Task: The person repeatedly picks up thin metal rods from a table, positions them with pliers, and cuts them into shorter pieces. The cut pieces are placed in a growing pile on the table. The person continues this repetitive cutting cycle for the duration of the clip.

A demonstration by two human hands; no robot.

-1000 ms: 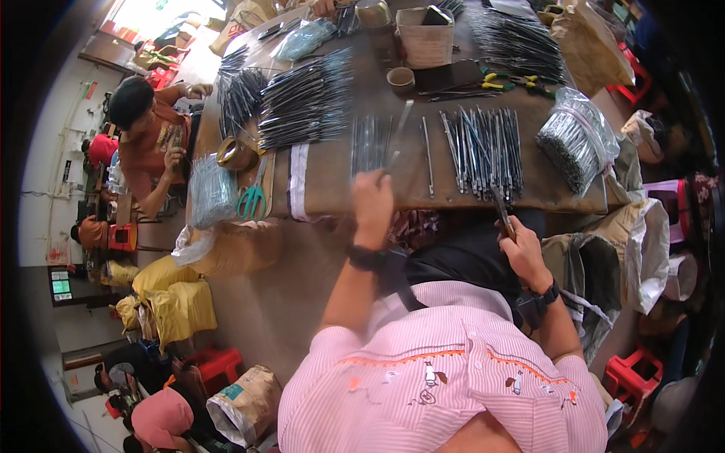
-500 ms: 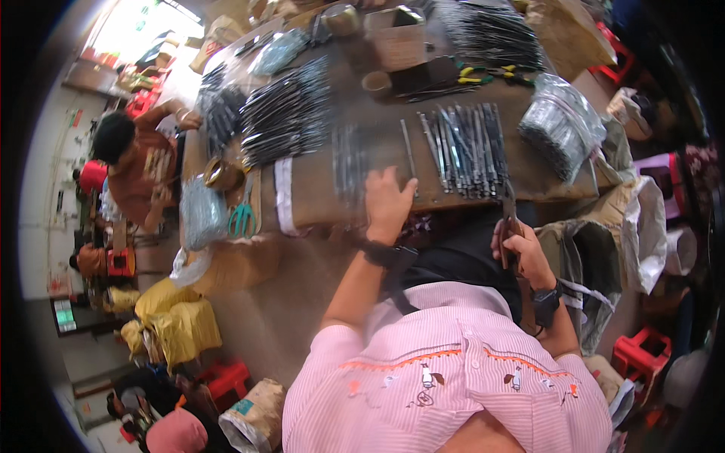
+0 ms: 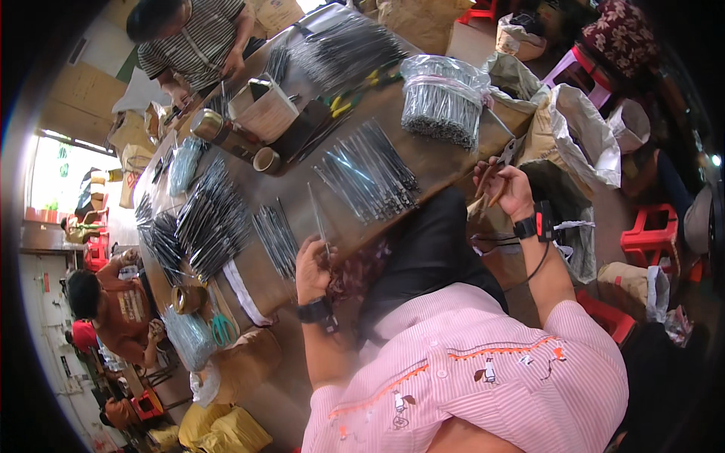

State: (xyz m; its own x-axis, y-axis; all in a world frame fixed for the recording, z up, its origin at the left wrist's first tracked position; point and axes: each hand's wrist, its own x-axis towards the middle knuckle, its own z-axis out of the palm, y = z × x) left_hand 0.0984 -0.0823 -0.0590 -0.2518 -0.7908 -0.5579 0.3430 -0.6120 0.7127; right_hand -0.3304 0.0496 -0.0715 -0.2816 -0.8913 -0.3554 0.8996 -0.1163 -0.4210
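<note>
My left hand [image 3: 313, 269] is at the table's near edge, fingers closed around the near end of a single thin metal strip [image 3: 316, 211]. The strip points away over the table, slightly blurred. To its left lies a small row of like strips [image 3: 275, 240]; a wider row of strips [image 3: 368, 172] is spread to its right. My right hand [image 3: 504, 190] grips a pair of pliers [image 3: 507, 155] by its brown handles, past the table's right edge. The jaws point up and away; whether they touch anything cannot be made out.
A plastic-wrapped bundle of strips [image 3: 444, 102] stands at the table's right corner. Larger strip piles [image 3: 214, 219], a cardboard box [image 3: 264, 113], a brown cup [image 3: 266, 160] and teal scissors [image 3: 221, 328] lie farther off. Open sacks [image 3: 578, 140] stand at right. Two co-workers sit around the table.
The whole view has turned, bringing a striped-shirted co-worker into sight. My left hand has closed on the single strip. My right hand has swung the pliers away from the wider row, to the right.
</note>
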